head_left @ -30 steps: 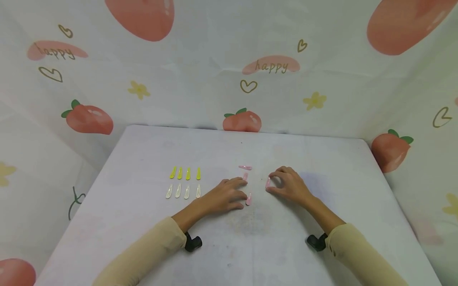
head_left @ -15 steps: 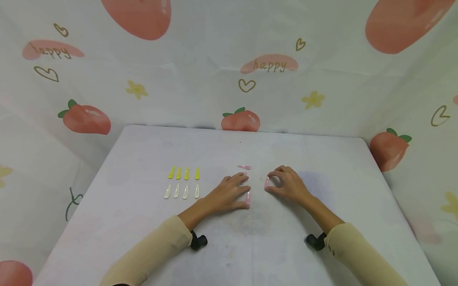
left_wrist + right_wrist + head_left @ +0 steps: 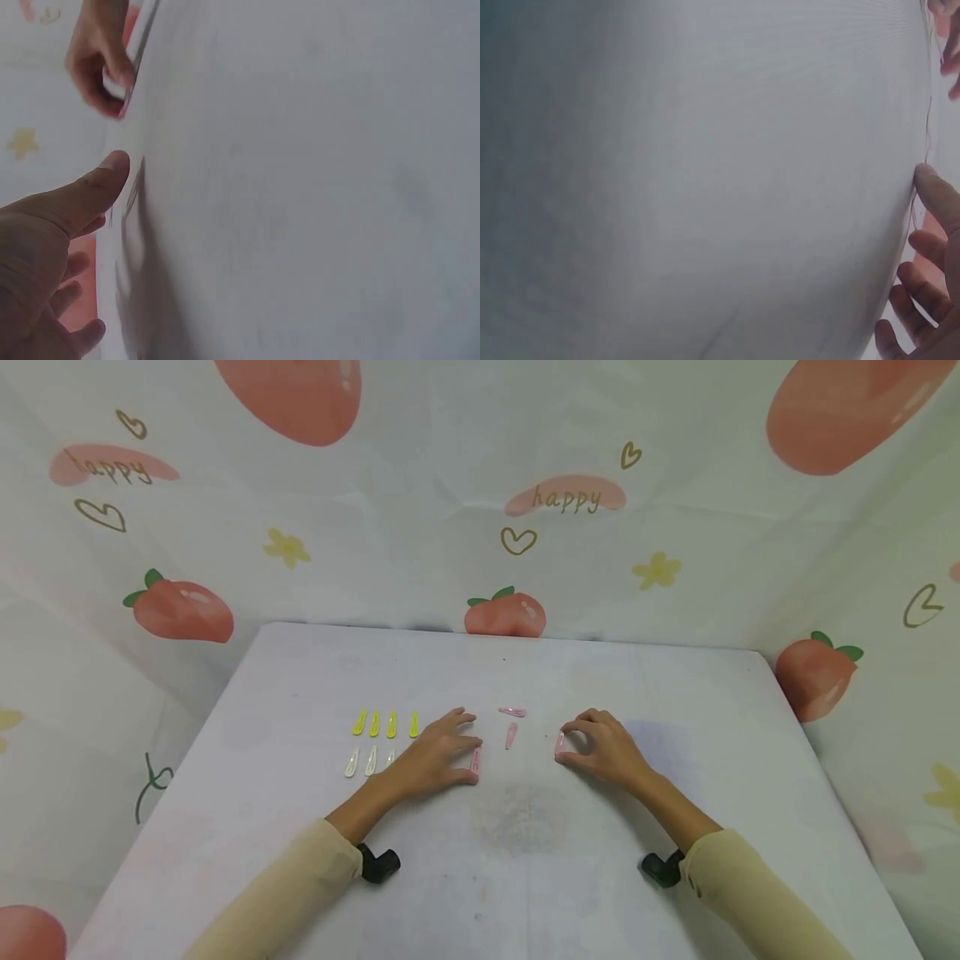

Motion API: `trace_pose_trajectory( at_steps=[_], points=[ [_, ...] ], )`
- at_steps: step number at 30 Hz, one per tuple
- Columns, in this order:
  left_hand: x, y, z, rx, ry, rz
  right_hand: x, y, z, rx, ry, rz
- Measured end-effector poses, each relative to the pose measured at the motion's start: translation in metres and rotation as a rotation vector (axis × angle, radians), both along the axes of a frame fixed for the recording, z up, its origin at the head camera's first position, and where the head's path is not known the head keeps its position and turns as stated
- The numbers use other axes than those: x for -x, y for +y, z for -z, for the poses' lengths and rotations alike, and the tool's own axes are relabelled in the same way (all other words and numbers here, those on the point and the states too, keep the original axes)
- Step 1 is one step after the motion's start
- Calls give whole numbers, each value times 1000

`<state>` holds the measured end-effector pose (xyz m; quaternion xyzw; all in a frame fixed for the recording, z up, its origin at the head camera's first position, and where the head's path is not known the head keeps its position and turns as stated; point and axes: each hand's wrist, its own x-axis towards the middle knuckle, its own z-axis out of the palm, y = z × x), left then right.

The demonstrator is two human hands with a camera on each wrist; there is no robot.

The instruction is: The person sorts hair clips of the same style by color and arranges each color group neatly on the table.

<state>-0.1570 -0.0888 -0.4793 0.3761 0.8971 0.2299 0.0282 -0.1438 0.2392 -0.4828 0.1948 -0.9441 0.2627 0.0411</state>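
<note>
Snap hair clips lie on the white table. My left hand [image 3: 431,758] pinches a pink hair clip [image 3: 476,763] lengthwise between thumb and forefinger, the other fingers spread. Across from it, my right hand [image 3: 609,750] holds another pink hair clip [image 3: 559,742] by its two ends, at the table surface. Two more pink clips lie between the hands: one crosswise [image 3: 513,712], the other nearly upright [image 3: 511,736]. In the left wrist view, my left thumb [image 3: 101,187] hides the clip it holds.
To the left lies a row of yellow hair clips [image 3: 374,724]. Nearer than that is a row of white hair clips [image 3: 352,762], partly covered by my left hand. A cloth backdrop [image 3: 420,510] with peach prints hangs behind the table [image 3: 637,902].
My left hand closed thumb and forefinger on the nearest pink clip and carried it left, toward the white row. The right hand kept its place and its clip.
</note>
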Motion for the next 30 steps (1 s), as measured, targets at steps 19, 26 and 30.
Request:
trace_pose_trajectory(
  at_steps=[19, 26, 30],
  points=[
    [-2, -57, -1, -30, -13, -79, 0, 1, 2, -1, 2, 7],
    [0, -55, 0, -32, -20, -77, 0, 1, 3, -2, 4, 6],
    [2, -52, 0, -31, 10, -80, 0, 1, 3, -2, 2, 5]
  ],
)
